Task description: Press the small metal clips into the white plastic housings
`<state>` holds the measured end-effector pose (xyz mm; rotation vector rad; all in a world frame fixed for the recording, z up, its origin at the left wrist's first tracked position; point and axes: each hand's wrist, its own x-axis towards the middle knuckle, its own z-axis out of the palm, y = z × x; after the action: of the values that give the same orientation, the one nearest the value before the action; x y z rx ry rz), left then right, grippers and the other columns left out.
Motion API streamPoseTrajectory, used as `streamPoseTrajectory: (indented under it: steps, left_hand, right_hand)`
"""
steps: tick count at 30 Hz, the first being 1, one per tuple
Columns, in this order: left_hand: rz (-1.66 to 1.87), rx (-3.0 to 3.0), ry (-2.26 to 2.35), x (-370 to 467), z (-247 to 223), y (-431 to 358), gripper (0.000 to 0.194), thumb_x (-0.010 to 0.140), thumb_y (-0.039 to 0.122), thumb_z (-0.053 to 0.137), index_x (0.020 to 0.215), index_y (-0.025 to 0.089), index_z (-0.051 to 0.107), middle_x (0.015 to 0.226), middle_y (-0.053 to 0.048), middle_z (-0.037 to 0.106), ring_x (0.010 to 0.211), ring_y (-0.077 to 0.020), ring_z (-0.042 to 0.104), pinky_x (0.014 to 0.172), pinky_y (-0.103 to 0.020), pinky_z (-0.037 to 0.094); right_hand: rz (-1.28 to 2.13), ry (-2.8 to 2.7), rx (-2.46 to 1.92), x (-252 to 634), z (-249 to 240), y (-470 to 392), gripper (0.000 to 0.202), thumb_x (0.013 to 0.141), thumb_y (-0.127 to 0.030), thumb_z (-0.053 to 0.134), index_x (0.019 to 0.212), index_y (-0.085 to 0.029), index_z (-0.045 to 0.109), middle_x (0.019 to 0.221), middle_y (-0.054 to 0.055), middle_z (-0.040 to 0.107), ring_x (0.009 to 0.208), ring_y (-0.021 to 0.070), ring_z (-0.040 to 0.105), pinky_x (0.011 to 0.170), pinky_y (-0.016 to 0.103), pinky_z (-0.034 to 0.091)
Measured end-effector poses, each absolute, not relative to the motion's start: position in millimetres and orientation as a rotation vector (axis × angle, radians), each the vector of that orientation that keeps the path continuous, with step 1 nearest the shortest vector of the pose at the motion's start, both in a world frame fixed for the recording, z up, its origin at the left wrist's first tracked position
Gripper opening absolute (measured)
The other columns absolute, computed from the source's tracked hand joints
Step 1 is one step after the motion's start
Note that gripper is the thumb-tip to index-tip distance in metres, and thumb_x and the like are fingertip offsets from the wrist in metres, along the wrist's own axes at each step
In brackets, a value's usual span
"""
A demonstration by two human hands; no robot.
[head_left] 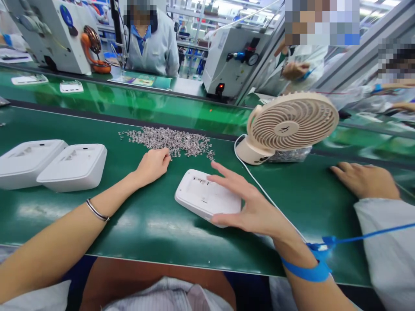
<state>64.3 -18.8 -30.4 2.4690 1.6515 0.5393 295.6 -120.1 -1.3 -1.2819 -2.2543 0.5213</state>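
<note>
Two bare hands work over the green mat (155,224). Left hand (152,166), loosely curled, fingertips touching the near edge of the screw pile (168,140); whether it pinches one I cannot tell. Right hand (253,203), fingers spread, rests on the white casing (202,196) lying between them.

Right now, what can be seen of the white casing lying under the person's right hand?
The white casing is a flat, rounded-corner shell that looks like moulded plastic, with a shallow recess and small slots in its upper face. It lies flat on the green mat, turned at an angle, apart from the two similar casings at the left. The right hand rests on its right edge with fingers spread above it; the left hand does not touch it and sits at the pile of small metal parts behind.
</note>
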Motion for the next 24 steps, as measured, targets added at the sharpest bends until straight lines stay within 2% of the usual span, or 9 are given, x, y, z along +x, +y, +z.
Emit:
streamPoseTrajectory:
  steps: [4,7,11,15,20,24]
  left_hand:
    - [0.728,2.594,1.484,77.7,-24.2,-44.2,0.021,0.088,0.023,0.040,0.085,0.016,0.059,0.080,-0.003,0.063,0.070,-0.0128,0.055,0.068,-0.025,0.041]
    - [1.178,2.953,1.129,90.7,-21.2,-72.6,0.023,0.088,0.020,0.040,0.077,0.017,0.061,0.065,-0.001,0.058,0.059,-0.0133,0.048,0.059,-0.027,0.037]
    - [1.478,3.085,0.725,97.9,-16.6,-98.8,0.016,0.084,0.014,0.045,0.085,0.015,0.061,0.068,-0.002,0.062,0.055,-0.0119,0.044,0.054,-0.027,0.035]
    - [1.513,3.172,0.550,96.9,-11.3,-104.9,0.021,0.085,0.014,0.041,0.081,0.015,0.061,0.069,-0.002,0.064,0.055,-0.0110,0.047,0.053,-0.026,0.037]
    - [1.501,3.205,0.505,96.1,-11.3,-104.7,0.020,0.086,0.017,0.042,0.083,0.015,0.061,0.070,-0.002,0.065,0.054,-0.0102,0.049,0.053,-0.026,0.038]
    - [1.453,3.191,0.663,98.3,-17.2,-108.8,0.019,0.085,0.023,0.049,0.097,0.012,0.058,0.082,-0.005,0.067,0.059,-0.0126,0.053,0.054,-0.027,0.040]
  right_hand:
    - [0.496,-1.904,-1.209,289.9,-5.3,-119.7,0.029,0.074,-0.032,0.064,0.102,-0.022,0.063,0.121,0.011,0.058,0.110,0.0247,0.055,0.091,0.044,0.044]
    - [0.471,-1.885,-1.202,281.4,-4.9,-122.6,0.017,0.077,-0.024,0.060,0.094,-0.024,0.066,0.099,0.006,0.068,0.093,0.0197,0.062,0.083,0.038,0.047]
    - [0.511,-1.894,-1.178,274.6,-0.5,-127.5,0.013,0.076,-0.019,0.059,0.085,-0.025,0.067,0.082,0.002,0.070,0.078,0.0172,0.064,0.075,0.034,0.048]
    - [0.635,-1.905,-1.101,276.0,4.2,-129.8,0.015,0.073,-0.014,0.059,0.081,-0.024,0.066,0.075,0.000,0.070,0.069,0.0152,0.062,0.068,0.031,0.047]
    - [0.692,-1.931,-1.063,277.6,4.5,-130.5,0.019,0.069,-0.010,0.058,0.080,-0.023,0.066,0.070,-0.001,0.068,0.064,0.0136,0.058,0.064,0.030,0.047]
    - [0.725,-1.858,-1.104,278.8,1.6,-130.1,0.019,0.071,-0.011,0.057,0.083,-0.022,0.066,0.070,0.000,0.065,0.063,0.0127,0.055,0.059,0.028,0.045]
